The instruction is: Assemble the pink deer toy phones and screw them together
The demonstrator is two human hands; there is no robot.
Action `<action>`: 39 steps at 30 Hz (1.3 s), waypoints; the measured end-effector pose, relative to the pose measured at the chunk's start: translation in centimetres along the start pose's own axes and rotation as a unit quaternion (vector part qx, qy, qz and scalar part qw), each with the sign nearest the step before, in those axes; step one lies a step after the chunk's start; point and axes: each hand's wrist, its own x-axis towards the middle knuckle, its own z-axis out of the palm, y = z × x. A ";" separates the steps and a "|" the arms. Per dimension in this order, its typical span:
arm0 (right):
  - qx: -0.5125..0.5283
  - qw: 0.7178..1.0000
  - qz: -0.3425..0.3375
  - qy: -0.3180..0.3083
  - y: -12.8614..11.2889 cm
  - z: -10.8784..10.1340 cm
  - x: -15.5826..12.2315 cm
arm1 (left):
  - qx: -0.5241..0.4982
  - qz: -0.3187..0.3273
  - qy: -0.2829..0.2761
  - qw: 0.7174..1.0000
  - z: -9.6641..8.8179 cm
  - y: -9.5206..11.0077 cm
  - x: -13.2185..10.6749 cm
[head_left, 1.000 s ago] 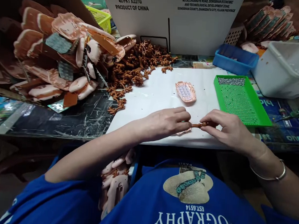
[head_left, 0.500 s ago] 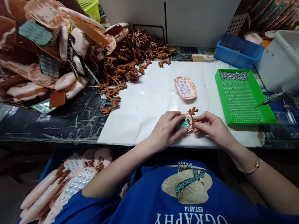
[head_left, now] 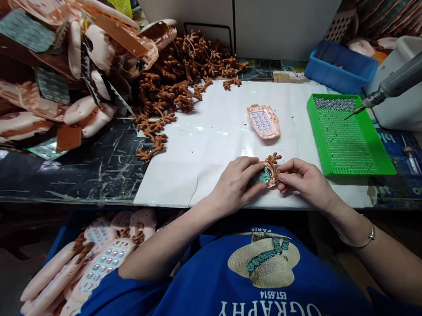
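Observation:
My left hand [head_left: 232, 183] is closed around a pink plastic toy-phone shell [head_left: 272, 184] with a green circuit board [head_left: 266, 175] inside; the palm and fingers hide most of it. A brown antler piece [head_left: 273, 158] lies against the shell's right end, one branch pointing away from me. Its other end is pinched between the thumb and fingers of my right hand [head_left: 307, 181]. Whether the antler is fully seated in the shell cannot be made out. Beyond my hands, a second pink shell with a keypad [head_left: 263, 122] rests on the white sheet [head_left: 211, 144].
A green tray of screws [head_left: 380, 160] stands on the right, an electric screwdriver [head_left: 395, 83] hanging over it. Behind are a blue bin [head_left: 337, 70] and a white tub [head_left: 387, 103]. Brown antlers [head_left: 186, 88] and pink shells [head_left: 84, 71] pile up left; finished-looking toy phones [head_left: 102, 265] lie below.
The antler piece now curves along the shell's end, closer against it. The hanging screwdriver has swung left over the tray. My view has shifted slightly.

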 end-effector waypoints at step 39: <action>-0.052 0.986 -0.154 0.031 -0.5 1.2 -1.7 | -0.300 -0.169 0.102 0.933 -0.3 4.2 2.2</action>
